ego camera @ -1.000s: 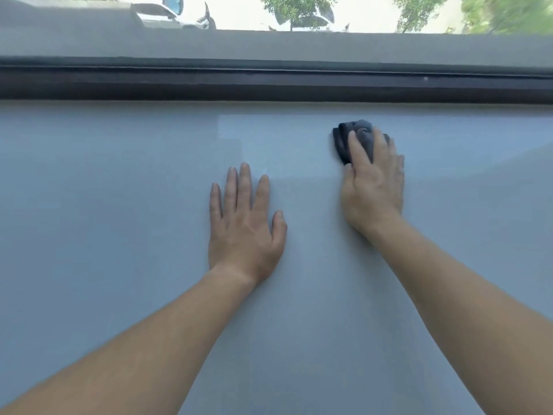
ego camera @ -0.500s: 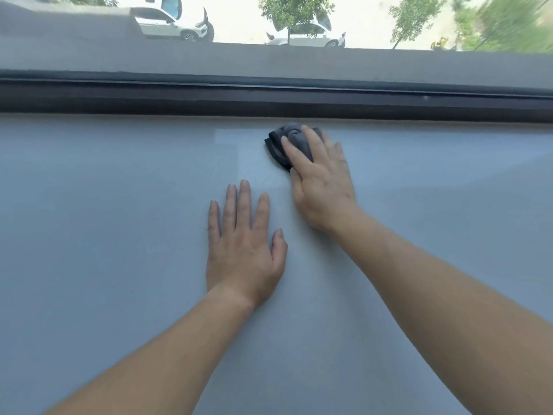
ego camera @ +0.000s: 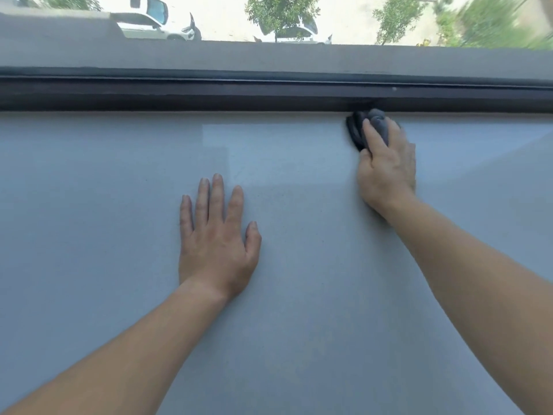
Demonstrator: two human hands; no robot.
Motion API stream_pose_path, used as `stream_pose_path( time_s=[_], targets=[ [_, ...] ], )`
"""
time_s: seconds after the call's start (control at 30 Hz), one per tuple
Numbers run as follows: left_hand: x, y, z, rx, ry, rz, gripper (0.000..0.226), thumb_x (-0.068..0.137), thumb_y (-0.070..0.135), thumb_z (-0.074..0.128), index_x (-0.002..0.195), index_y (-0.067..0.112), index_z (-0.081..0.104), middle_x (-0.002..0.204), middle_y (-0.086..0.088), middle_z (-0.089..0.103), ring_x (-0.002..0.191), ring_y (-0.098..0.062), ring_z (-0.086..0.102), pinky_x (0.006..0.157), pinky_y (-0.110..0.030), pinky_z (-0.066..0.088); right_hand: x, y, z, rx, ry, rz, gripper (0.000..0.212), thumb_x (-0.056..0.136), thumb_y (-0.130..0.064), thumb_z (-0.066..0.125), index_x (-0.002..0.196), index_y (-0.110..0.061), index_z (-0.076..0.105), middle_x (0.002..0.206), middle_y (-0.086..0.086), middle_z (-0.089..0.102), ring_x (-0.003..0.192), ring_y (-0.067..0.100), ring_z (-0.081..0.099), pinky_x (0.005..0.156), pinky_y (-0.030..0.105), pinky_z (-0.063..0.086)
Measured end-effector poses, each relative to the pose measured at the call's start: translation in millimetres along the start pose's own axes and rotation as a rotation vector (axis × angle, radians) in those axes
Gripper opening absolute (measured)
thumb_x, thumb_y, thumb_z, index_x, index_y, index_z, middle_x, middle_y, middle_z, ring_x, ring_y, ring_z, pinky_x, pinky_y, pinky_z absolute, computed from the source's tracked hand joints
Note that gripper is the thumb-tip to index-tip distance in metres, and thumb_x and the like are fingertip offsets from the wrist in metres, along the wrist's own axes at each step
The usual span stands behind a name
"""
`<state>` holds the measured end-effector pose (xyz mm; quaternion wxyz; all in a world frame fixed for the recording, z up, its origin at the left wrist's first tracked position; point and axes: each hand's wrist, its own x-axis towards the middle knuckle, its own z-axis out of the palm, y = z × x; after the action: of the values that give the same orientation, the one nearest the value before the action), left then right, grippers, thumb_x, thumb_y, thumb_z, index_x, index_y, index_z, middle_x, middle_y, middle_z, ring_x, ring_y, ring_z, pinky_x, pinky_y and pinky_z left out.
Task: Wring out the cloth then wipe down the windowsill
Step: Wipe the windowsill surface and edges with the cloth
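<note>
The wide grey windowsill (ego camera: 119,205) fills most of the head view. A dark grey cloth (ego camera: 357,128), bunched into a wad, lies at the sill's far edge against the dark window frame (ego camera: 209,94). My right hand (ego camera: 387,166) presses down on the cloth with fingers curled over it, so most of the cloth is hidden. My left hand (ego camera: 217,241) rests flat on the sill nearer to me, palm down, fingers spread, holding nothing.
Beyond the frame runs a grey outer ledge (ego camera: 269,56). Through the glass I see parked white cars (ego camera: 152,23) and trees (ego camera: 281,10) on the street below. The sill stretches bare to both sides.
My right hand has slid the cloth from the middle of the sill's far part to the right and up against the window frame. My left hand has stayed flat in place.
</note>
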<state>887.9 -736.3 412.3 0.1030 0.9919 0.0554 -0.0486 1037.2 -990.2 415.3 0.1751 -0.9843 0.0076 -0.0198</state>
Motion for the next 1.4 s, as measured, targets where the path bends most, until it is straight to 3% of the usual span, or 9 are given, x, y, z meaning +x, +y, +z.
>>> stream_pose_path(
  time_s=[0.1,0.3,0.53,0.7,0.77,1.0,1.17,1.23,1.4],
  targets=[
    [-1,0,-1,-0.013,0.014,-0.004,0.067,0.095,0.048,0.019,0.155,0.019,0.02,0.166,-0.009,0.005,0.153,-0.021,-0.006,0.122,-0.047,-0.003,-17,13,-2,-0.064,-0.168,-0.286,0.054,0.096,-0.028,0.037,0.149,-0.031,0.039,0.16,0.002,0.025,0.149,0.026,0.018,0.123,0.052,0.003],
    [-1,0,3,-0.036,0.059,-0.011,0.066,0.093,0.047,0.024,0.152,0.019,0.03,0.165,-0.009,0.013,0.153,-0.021,0.002,0.123,-0.045,0.0,21,47,-13,-0.033,0.021,0.063,0.055,0.093,-0.025,0.039,0.148,-0.027,0.04,0.159,0.008,0.026,0.146,0.031,0.021,0.119,0.054,0.016],
    [-15,33,-3,-0.102,0.148,-0.03,0.059,0.096,0.04,0.03,0.148,0.016,0.037,0.163,-0.013,0.017,0.151,-0.027,0.013,0.122,-0.045,0.009,-74,37,-12,-0.015,-0.234,-0.5,0.053,0.096,-0.026,0.038,0.149,-0.029,0.041,0.161,0.004,0.024,0.15,0.029,0.015,0.123,0.051,0.005],
    [-42,95,16,-0.154,0.077,-0.009,0.062,0.095,0.044,0.028,0.149,0.016,0.038,0.163,-0.013,0.018,0.152,-0.026,0.012,0.122,-0.045,0.005,14,85,-30,-0.001,-0.058,-0.066,0.053,0.095,-0.025,0.041,0.149,-0.025,0.04,0.16,0.009,0.025,0.146,0.034,0.021,0.119,0.052,0.017],
    [-43,103,24,-0.112,0.059,-0.042,0.064,0.095,0.047,0.026,0.151,0.018,0.036,0.164,-0.012,0.016,0.153,-0.024,0.006,0.122,-0.047,0.002,4,76,-27,-0.016,-0.04,-0.044,0.055,0.097,-0.024,0.044,0.151,-0.026,0.036,0.162,0.009,0.02,0.148,0.034,0.016,0.12,0.051,0.014],
    [-43,108,25,-0.051,0.047,-0.077,0.066,0.093,0.048,0.027,0.152,0.019,0.033,0.165,-0.009,0.013,0.153,-0.021,0.002,0.123,-0.046,0.0,-81,76,-27,-0.026,-0.252,-0.6,0.053,0.096,-0.024,0.044,0.148,-0.03,0.042,0.161,0.004,0.025,0.15,0.03,0.015,0.123,0.05,0.006],
    [-42,109,24,-0.036,0.046,-0.078,0.066,0.093,0.048,0.027,0.152,0.019,0.033,0.165,-0.009,0.012,0.153,-0.02,0.002,0.123,-0.045,-0.001,-7,97,-37,-0.014,-0.108,-0.171,0.052,0.099,-0.023,0.043,0.15,-0.028,0.038,0.162,0.007,0.021,0.15,0.031,0.012,0.123,0.051,0.006],
    [-43,109,25,-0.037,0.044,-0.083,0.066,0.093,0.048,0.026,0.152,0.02,0.032,0.166,-0.008,0.011,0.153,-0.02,0.001,0.123,-0.045,-0.001,-21,84,-32,0.002,-0.074,-0.124,0.054,0.098,-0.022,0.044,0.151,-0.027,0.036,0.162,0.006,0.019,0.15,0.032,0.01,0.122,0.051,0.007],
    [-42,110,25,-0.037,0.052,-0.088,0.065,0.093,0.048,0.026,0.152,0.021,0.03,0.166,-0.007,0.01,0.153,-0.019,0.0,0.123,-0.044,-0.003,-125,71,-26,0.002,-0.217,-0.598,0.059,0.088,-0.019,0.051,0.146,-0.027,0.046,0.159,0.008,0.03,0.149,0.035,0.021,0.121,0.055,0.015]
  ],
)
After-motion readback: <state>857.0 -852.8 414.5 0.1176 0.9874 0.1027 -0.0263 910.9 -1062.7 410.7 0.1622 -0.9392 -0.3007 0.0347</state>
